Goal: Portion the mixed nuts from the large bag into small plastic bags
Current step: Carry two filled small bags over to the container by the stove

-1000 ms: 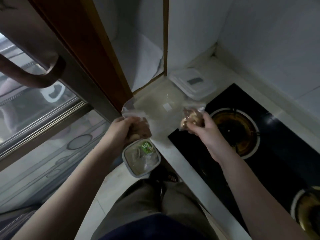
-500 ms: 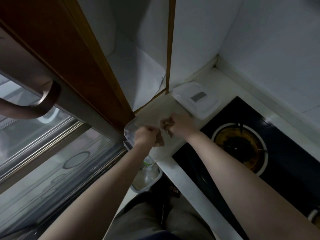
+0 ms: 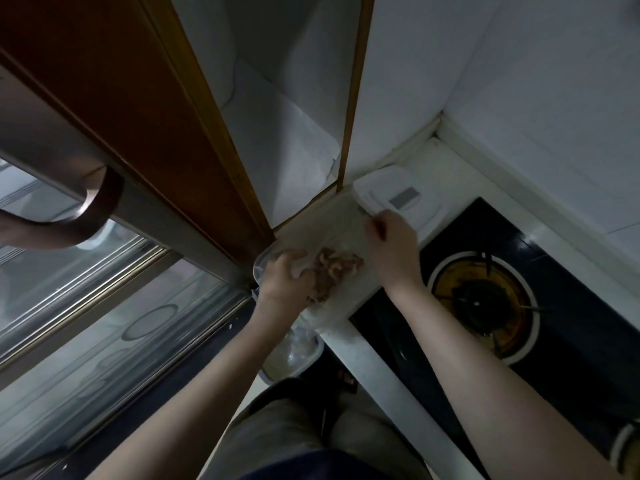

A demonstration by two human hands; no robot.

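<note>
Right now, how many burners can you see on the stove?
2. One burner is at the middle right of the picture; a second burner peeks in at the bottom right edge, mostly cut off. Others may be hidden.

no readable text or labels anywhere

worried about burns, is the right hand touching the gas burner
Apart. The head view shows a strip of black stovetop between the right hand and the gas burner.
</note>
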